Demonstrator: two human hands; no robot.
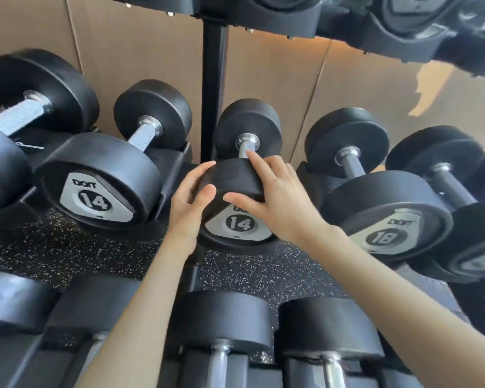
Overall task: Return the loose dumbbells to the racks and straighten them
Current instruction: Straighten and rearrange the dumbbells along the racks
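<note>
Brown panelled wall [263, 79] behind, speckled black floor [67, 247] showing under the rack [213, 79]; the dumbbell [241, 222] marked 14 sits on the middle shelf, just beside the upright post; left hand [189, 200] curls round its near head's left side; right hand [277, 197] grips too, fingers [256, 163] draped over the top, thumb on the front.

Dumbbell end caps: "DOIT 14" [94, 201], "14" [240, 222], "18" [384, 237].
</note>
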